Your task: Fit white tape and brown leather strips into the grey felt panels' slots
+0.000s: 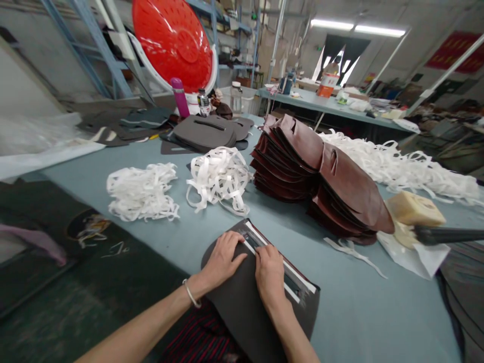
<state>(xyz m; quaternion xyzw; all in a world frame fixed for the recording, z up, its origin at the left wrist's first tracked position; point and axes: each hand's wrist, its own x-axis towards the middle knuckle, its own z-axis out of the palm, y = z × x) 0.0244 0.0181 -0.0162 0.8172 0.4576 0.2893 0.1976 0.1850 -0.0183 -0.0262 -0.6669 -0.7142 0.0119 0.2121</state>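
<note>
- Hands together now: your left hand (222, 260) and right hand (269, 272) press flat on the dark grey panel (242, 312).
- Smooth the white strip (298, 278) along the slot (252, 241) with even pressure.

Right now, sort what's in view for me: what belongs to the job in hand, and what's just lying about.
Job in hand:
left hand
right hand
dark grey panel
white strip

Lying about:
loose white strips
stacked brown panels
magenta flask
red plastic sieve
</note>
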